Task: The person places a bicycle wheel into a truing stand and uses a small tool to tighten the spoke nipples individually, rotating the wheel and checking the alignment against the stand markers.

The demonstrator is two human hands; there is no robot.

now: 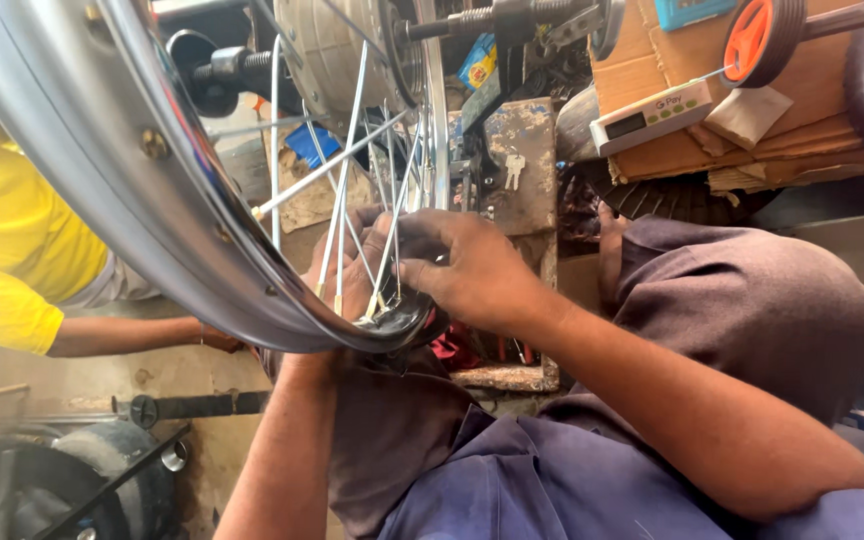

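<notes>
Right hand (pixel 472 270) pinches a spoke (pixel 384 245) at the wheel rim (pixel 102 170); left hand (pixel 352 265), fingers curled, grips spokes behind. Most spokes appear seated; fitting seems unfinished.

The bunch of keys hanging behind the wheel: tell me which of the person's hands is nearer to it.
Right. The right hand grips the rim just below the keys; the left hand lies farther over, behind the spokes.

Cycle or motorcycle repair workshop. Evidence: large chrome spoked wheel rim (pixel 102 190) with hub (pixel 337 50), spare tyres (pixel 102 480) on a stained concrete floor (pixel 132 375), stacked cardboard (pixel 752 140), small orange-hubbed wheel (pixel 762 35), a bunch of keys (pixel 514 168), cluttered greasy metal parts.
</notes>
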